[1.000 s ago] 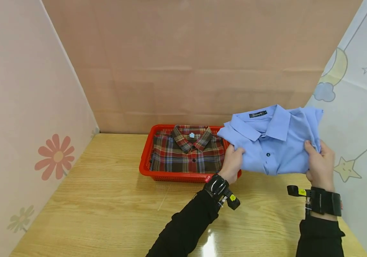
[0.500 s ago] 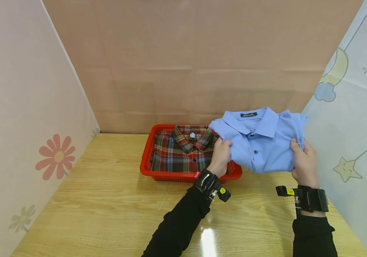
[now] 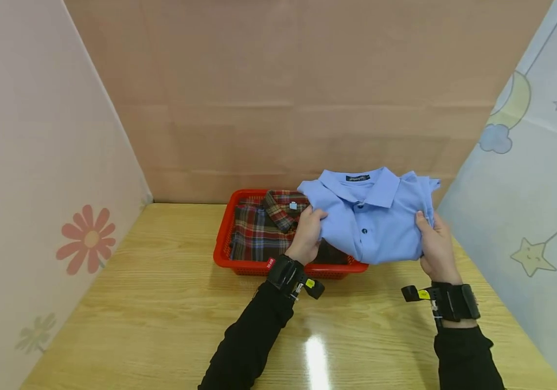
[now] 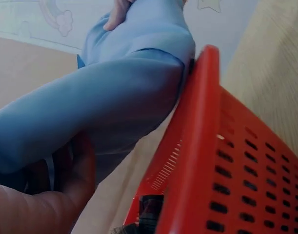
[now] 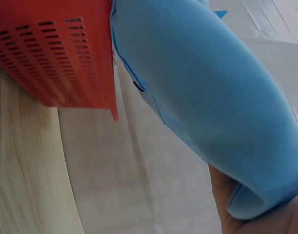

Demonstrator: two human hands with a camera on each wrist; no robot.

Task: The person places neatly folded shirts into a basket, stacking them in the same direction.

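Note:
A folded light blue shirt [image 3: 381, 225], collar toward the back wall, hangs between both hands over the right part of a red plastic basket [image 3: 225, 254]. My left hand [image 3: 306, 235] grips its left side, thumb on top, above the basket. At the shirt's right side my right hand [image 3: 436, 249] pinches the edge, to the right of the basket. Inside the basket lies a folded plaid shirt [image 3: 256, 233], its right half hidden by the blue shirt and the left hand. In the left wrist view the blue shirt [image 4: 114, 97] is close to the basket's rim [image 4: 197, 126].
The basket stands on a light wooden table [image 3: 161, 303] near the brown back wall [image 3: 210, 108]. A wall with a flower print [image 3: 90, 238] rises on the left, and one with a star print [image 3: 532, 257] on the right.
Both hands have carried the blue shirt leftward, from beside the basket to over its right part. More of the plaid shirt is covered. The basket has stayed in place.

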